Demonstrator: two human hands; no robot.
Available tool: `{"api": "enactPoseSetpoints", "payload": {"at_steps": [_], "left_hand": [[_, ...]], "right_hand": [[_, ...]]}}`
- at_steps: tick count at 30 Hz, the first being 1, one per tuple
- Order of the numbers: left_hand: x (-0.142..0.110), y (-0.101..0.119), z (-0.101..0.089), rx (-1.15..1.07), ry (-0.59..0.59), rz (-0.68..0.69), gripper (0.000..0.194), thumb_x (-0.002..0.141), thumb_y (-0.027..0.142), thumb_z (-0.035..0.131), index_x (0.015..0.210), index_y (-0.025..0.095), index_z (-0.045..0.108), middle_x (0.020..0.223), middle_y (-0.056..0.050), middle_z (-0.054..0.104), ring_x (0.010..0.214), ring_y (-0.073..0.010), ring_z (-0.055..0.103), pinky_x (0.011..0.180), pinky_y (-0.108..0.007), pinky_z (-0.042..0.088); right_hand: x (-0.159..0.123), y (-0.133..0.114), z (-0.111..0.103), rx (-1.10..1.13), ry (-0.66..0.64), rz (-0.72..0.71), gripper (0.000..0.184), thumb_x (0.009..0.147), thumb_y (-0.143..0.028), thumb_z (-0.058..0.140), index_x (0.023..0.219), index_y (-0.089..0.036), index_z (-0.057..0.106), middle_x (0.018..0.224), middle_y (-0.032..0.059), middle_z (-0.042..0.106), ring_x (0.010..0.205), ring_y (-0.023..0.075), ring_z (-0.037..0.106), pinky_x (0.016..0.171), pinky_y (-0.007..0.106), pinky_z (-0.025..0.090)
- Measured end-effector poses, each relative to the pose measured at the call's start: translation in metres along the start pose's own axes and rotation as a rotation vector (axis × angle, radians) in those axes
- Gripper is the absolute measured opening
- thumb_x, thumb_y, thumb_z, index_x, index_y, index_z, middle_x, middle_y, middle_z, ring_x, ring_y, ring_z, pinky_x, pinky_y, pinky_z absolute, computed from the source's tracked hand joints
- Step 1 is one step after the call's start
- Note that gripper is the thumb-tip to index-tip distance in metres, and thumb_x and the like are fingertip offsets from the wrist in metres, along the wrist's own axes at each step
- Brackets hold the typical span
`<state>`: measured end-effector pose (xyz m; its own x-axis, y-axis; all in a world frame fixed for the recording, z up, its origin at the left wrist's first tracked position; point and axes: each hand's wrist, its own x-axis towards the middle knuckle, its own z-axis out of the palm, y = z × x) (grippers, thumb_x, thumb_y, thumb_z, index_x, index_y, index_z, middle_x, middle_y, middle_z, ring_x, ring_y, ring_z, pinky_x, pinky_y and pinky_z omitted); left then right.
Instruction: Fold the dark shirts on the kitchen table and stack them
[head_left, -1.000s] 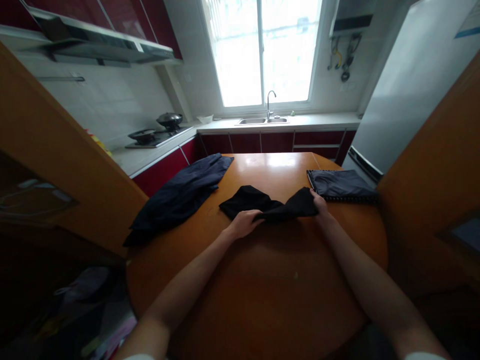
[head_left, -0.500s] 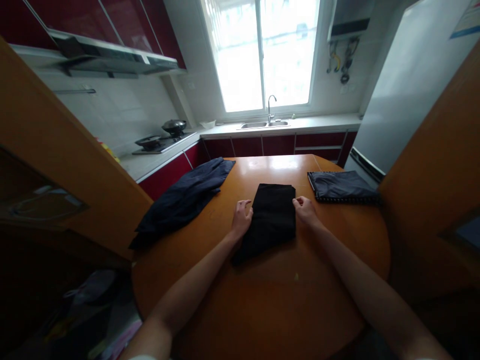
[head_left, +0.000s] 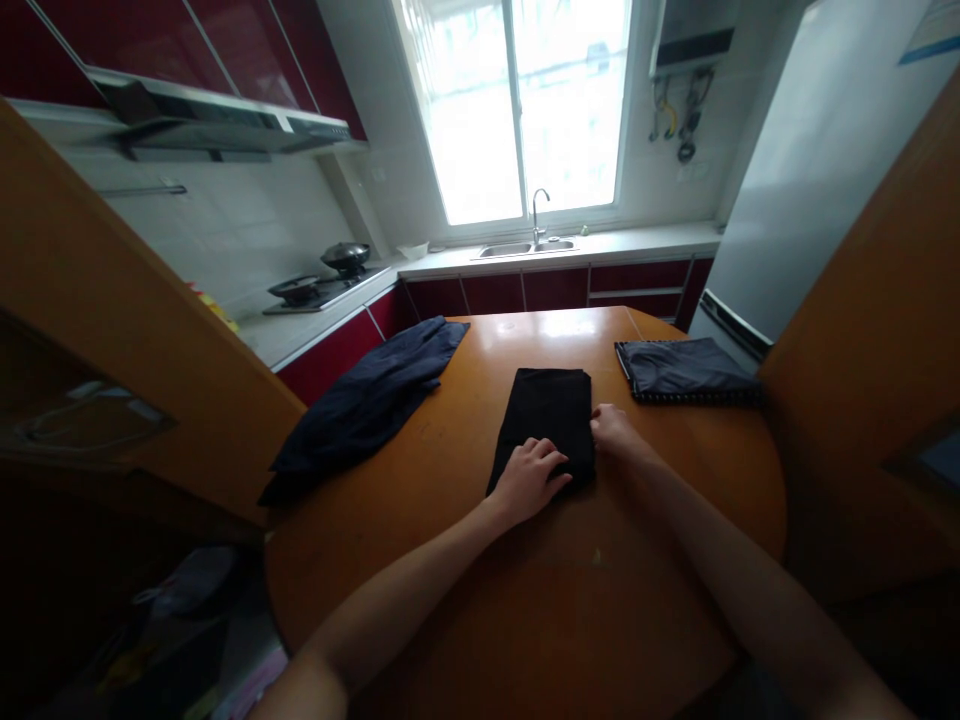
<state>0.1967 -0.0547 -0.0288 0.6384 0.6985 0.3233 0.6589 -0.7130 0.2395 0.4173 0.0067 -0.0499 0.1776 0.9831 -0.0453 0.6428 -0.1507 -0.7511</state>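
Observation:
A folded black garment point(head_left: 551, 405) lies in the middle of the wooden table. My left hand point(head_left: 531, 478) rests on its near part, palm down with the fingers spread. At the garment's right edge, my right hand point(head_left: 615, 432) has its fingers curled and closed on the cloth; the fingertips are partly hidden. A dark blue garment point(head_left: 375, 385) is spread loosely along the table's left side. To the right of my right hand sits a folded grey garment point(head_left: 688, 368) with a dotted dark border.
The round-ended wooden table point(head_left: 420, 590) fills the foreground. Beyond it are a counter with a sink point(head_left: 506, 250) and, at the left, a stove with pans point(head_left: 346, 256). A refrigerator point(head_left: 787, 190) stands at the right, and wooden door panels flank both sides.
My left hand has moved from the garment's left edge onto its near part. The lower-left corner that stuck out no longer shows. My right hand has slid slightly down the right edge.

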Motion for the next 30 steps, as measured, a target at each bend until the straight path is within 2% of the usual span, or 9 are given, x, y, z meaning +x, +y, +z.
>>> {"api": "enactPoseSetpoints", "payload": {"at_steps": [3, 7, 11, 14, 19, 22, 25, 27, 30], "left_hand": [[0.004, -0.006, 0.000, -0.032, 0.007, 0.011, 0.021, 0.100, 0.027, 0.053, 0.093, 0.021, 0.072, 0.098, -0.006, 0.067, 0.092, -0.0203, 0.059, 0.084, -0.032, 0.048], [0.004, -0.010, 0.007, -0.100, 0.059, 0.006, 0.017, 0.095, 0.017, 0.054, 0.091, 0.021, 0.070, 0.094, -0.007, 0.067, 0.092, -0.0204, 0.061, 0.085, -0.032, 0.049], [0.007, -0.024, 0.010, -0.376, 0.219, -0.157, 0.017, 0.095, 0.019, 0.050, 0.091, 0.019, 0.067, 0.091, -0.006, 0.067, 0.086, -0.0186, 0.063, 0.078, -0.029, 0.050], [0.013, -0.058, -0.002, -0.582, 0.436, -0.360, 0.020, 0.094, 0.031, 0.053, 0.090, 0.018, 0.067, 0.085, -0.004, 0.067, 0.083, -0.0189, 0.063, 0.075, -0.028, 0.049], [0.008, -0.149, -0.047, -0.815, 0.967, -0.863, 0.015, 0.087, 0.032, 0.059, 0.085, 0.017, 0.063, 0.079, -0.002, 0.063, 0.073, -0.0159, 0.060, 0.072, -0.028, 0.049], [-0.007, -0.183, -0.065, -0.768, 1.074, -0.988, 0.006, 0.082, 0.022, 0.060, 0.084, 0.017, 0.058, 0.078, -0.001, 0.057, 0.069, -0.0140, 0.057, 0.073, -0.030, 0.050], [-0.015, -0.182, -0.068, -0.626, 1.167, -0.952, 0.013, 0.081, 0.015, 0.057, 0.093, 0.019, 0.058, 0.093, -0.003, 0.058, 0.085, -0.0159, 0.059, 0.085, -0.032, 0.049], [-0.014, -0.164, -0.063, -0.453, 1.074, -0.782, 0.016, 0.086, 0.015, 0.054, 0.101, 0.020, 0.059, 0.105, -0.006, 0.060, 0.096, -0.0183, 0.059, 0.092, -0.033, 0.048], [-0.008, -0.124, -0.044, -0.232, 0.618, -0.458, 0.017, 0.094, 0.025, 0.053, 0.106, 0.020, 0.063, 0.107, -0.008, 0.065, 0.102, -0.0224, 0.061, 0.097, -0.038, 0.047]], "right_hand": [[0.003, -0.003, 0.006, 0.178, -0.023, 0.108, 0.016, 0.077, -0.015, 0.072, 0.093, -0.014, 0.067, 0.059, 0.0019, 0.062, 0.047, 0.0163, 0.060, 0.046, 0.024, 0.046], [0.006, -0.007, 0.014, 0.384, -0.048, 0.159, 0.025, 0.070, -0.012, 0.076, 0.090, -0.015, 0.062, 0.047, -0.0058, 0.051, 0.039, 0.0127, 0.052, 0.039, 0.021, 0.039], [0.005, -0.008, 0.012, 0.534, 0.008, 0.112, 0.031, 0.070, -0.013, 0.071, 0.097, -0.018, 0.056, 0.051, -0.0078, 0.052, 0.043, 0.0114, 0.051, 0.040, 0.019, 0.039], [0.008, -0.004, 0.011, 0.602, 0.077, 0.050, 0.030, 0.070, -0.016, 0.069, 0.096, -0.019, 0.056, 0.056, -0.0067, 0.055, 0.048, 0.0125, 0.054, 0.045, 0.020, 0.042], [0.019, 0.009, 0.016, 0.540, 0.212, -0.049, 0.017, 0.075, -0.020, 0.060, 0.092, -0.020, 0.058, 0.064, -0.0032, 0.060, 0.058, 0.0151, 0.058, 0.055, 0.024, 0.046], [0.022, 0.014, 0.019, 0.318, 0.248, -0.118, 0.012, 0.079, -0.019, 0.055, 0.088, -0.019, 0.062, 0.074, 0.0016, 0.066, 0.069, 0.0173, 0.063, 0.067, 0.027, 0.049], [0.018, 0.013, 0.021, 0.150, 0.216, -0.146, 0.015, 0.081, -0.016, 0.055, 0.088, -0.018, 0.068, 0.083, 0.0052, 0.068, 0.079, 0.0186, 0.064, 0.077, 0.029, 0.048], [0.012, 0.008, 0.021, -0.001, 0.203, -0.181, 0.020, 0.085, -0.017, 0.054, 0.093, -0.017, 0.072, 0.094, 0.0091, 0.068, 0.087, 0.0198, 0.063, 0.083, 0.030, 0.046], [0.001, 0.001, 0.021, -0.218, 0.169, -0.221, 0.026, 0.092, -0.024, 0.053, 0.096, -0.014, 0.076, 0.102, 0.0142, 0.065, 0.098, 0.0238, 0.059, 0.091, 0.033, 0.043]]}}
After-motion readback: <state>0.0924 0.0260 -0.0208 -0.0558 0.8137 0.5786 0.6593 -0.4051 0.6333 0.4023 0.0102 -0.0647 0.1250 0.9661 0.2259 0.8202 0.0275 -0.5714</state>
